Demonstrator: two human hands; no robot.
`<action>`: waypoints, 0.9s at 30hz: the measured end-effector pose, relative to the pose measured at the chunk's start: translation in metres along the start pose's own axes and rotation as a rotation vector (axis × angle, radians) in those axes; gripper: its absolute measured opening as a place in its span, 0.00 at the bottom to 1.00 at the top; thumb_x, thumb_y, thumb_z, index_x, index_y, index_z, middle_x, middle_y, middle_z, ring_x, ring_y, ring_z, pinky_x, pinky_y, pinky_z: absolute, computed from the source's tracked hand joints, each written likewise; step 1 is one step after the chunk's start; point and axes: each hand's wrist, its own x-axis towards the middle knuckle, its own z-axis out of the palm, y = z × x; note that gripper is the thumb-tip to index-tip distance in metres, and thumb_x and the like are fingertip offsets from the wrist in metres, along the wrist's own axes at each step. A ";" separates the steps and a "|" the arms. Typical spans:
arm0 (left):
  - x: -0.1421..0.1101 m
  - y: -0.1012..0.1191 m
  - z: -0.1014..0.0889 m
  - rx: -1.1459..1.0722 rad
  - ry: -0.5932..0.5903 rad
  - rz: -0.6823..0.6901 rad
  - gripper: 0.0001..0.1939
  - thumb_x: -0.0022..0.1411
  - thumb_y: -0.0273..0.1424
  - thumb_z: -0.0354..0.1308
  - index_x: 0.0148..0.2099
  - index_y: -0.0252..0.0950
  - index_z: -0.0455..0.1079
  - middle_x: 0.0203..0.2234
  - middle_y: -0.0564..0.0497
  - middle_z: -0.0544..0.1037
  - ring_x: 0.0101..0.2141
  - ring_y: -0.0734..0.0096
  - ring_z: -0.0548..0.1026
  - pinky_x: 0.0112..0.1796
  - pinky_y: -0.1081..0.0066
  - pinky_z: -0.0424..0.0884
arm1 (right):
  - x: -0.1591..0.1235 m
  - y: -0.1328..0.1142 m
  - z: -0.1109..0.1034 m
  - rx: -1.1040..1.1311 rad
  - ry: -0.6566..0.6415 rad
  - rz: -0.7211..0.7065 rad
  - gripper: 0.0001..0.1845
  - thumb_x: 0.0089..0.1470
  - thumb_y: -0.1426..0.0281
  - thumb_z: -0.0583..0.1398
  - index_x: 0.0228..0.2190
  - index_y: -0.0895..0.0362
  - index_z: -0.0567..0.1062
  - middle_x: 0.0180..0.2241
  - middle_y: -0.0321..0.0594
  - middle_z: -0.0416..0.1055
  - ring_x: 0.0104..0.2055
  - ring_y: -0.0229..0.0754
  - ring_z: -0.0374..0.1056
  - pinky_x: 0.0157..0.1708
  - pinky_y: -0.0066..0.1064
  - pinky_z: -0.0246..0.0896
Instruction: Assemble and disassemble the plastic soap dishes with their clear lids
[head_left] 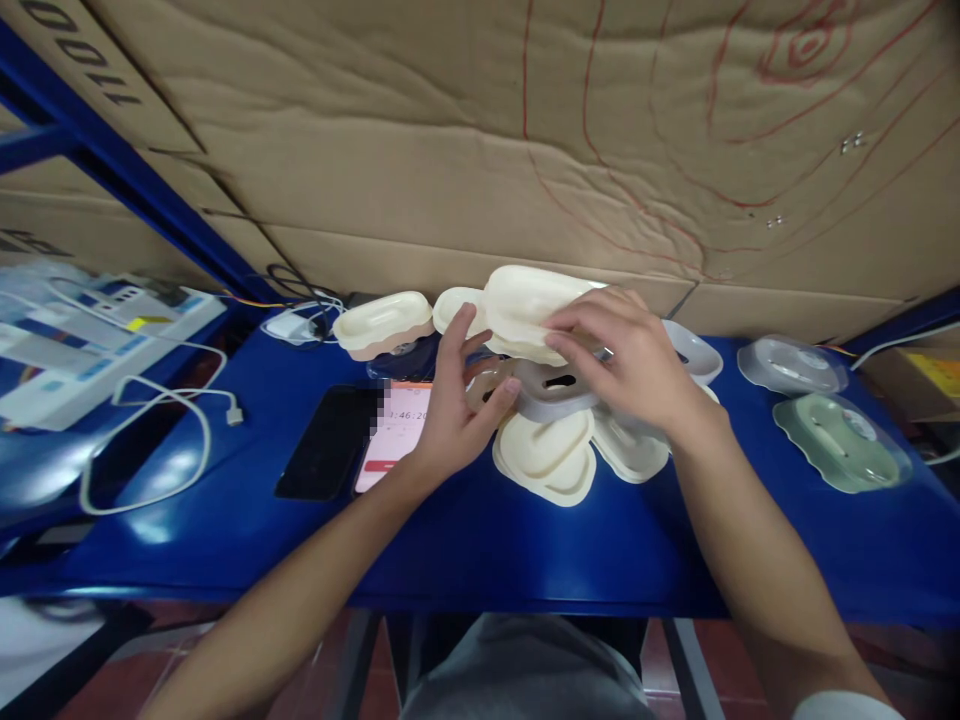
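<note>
A cardboard sheet (420, 180) is standing at 12 o'clock, apparently backing the blue bench (465, 550). Clock directions here are taking the central pile as their middle. At far 9 o'clock, power strips (97, 370) are lying under looping white cables, 1 plug end resting loose.

The right hand (630, 350) is pinching a cream oval dish (532, 300) by its near right edge above the pile, thumb low and fingers over the rim, probably keeping its hollow face up and unobstructed. The left hand (457, 410) is hovering open at the dish's near left, fingers spread, perhaps ready to steady it; whether it is touching anything, I cannot tell.

At 9 o'clock, a dark phone (322, 440) is lying beside a lit phone (397, 430), whose screen is facing up, presumably for reading its digits.

As for containers, the held dish is showing only its own bare floor. Below it, a grey dish (555, 400) is exposing a dark slot. At 6 o'clock, 2 cream pieces (547, 455) are overlapping. At 10 o'clock, a cream-topped stack (386, 325) is sitting. Around 3 o'clock, clear shells are enclosing a pale grey dish (787, 365) and a green dish (836, 440), likely protecting them.
</note>
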 end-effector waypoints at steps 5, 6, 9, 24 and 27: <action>-0.001 0.003 -0.001 0.067 -0.056 0.035 0.40 0.73 0.43 0.63 0.78 0.50 0.47 0.76 0.38 0.51 0.69 0.48 0.65 0.61 0.50 0.75 | -0.002 0.017 0.013 -0.194 -0.013 0.057 0.14 0.73 0.65 0.55 0.46 0.53 0.80 0.47 0.44 0.82 0.52 0.53 0.73 0.60 0.49 0.55; -0.001 0.004 -0.001 0.082 -0.066 0.040 0.39 0.73 0.42 0.63 0.78 0.50 0.49 0.75 0.38 0.53 0.69 0.48 0.65 0.61 0.50 0.76 | -0.003 0.020 0.016 -0.217 -0.030 0.076 0.14 0.72 0.65 0.55 0.47 0.52 0.80 0.48 0.45 0.82 0.53 0.54 0.73 0.61 0.50 0.54; 0.000 0.008 -0.002 0.122 -0.081 0.066 0.35 0.74 0.41 0.62 0.76 0.48 0.53 0.73 0.37 0.57 0.70 0.46 0.63 0.60 0.50 0.77 | -0.005 0.028 0.019 -0.221 -0.068 0.120 0.14 0.71 0.66 0.55 0.50 0.51 0.80 0.52 0.45 0.81 0.57 0.55 0.72 0.62 0.52 0.53; -0.008 0.016 0.009 0.530 -0.309 0.329 0.25 0.73 0.41 0.63 0.68 0.43 0.68 0.71 0.36 0.65 0.71 0.40 0.63 0.69 0.37 0.60 | -0.184 0.093 -0.064 -0.632 0.110 0.539 0.21 0.69 0.55 0.57 0.53 0.51 0.81 0.59 0.54 0.77 0.60 0.64 0.73 0.57 0.56 0.63; -0.010 0.016 0.011 0.534 -0.320 0.308 0.27 0.72 0.43 0.64 0.69 0.47 0.67 0.72 0.39 0.65 0.71 0.42 0.64 0.69 0.37 0.59 | -0.235 0.096 -0.065 -0.722 0.155 0.660 0.23 0.67 0.52 0.58 0.58 0.43 0.79 0.61 0.55 0.75 0.61 0.69 0.71 0.56 0.61 0.62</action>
